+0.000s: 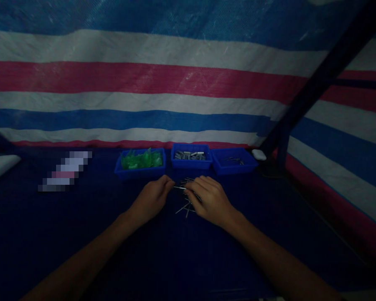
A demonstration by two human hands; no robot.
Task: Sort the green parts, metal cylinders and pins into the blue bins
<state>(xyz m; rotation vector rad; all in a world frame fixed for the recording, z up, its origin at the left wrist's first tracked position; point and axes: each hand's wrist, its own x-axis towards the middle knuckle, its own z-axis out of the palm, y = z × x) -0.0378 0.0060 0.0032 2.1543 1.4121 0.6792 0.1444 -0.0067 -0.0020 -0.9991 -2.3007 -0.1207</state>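
Between my two hands a thin shiny metal rod point(179, 187) lies roughly level. My left hand point(152, 198) is closed in a pinch at its left end. The fingers of my right hand point(210, 200) are closed around its right end, which they hide. Several loose thin metal pins point(185, 207) are scattered on the dark blue table point(175, 259) beneath and beside my right hand, which covers part of them. The dim light leaves the exact shape of the rod's ends unclear.
Along the back stand three blue trays: one with green plastic pieces point(144, 159), one with short grey metal cylinders point(190, 156), one with a few thin metal pieces point(235, 160). A white case point(258, 154) sits at right. A striped tarp point(144, 79) hangs behind.
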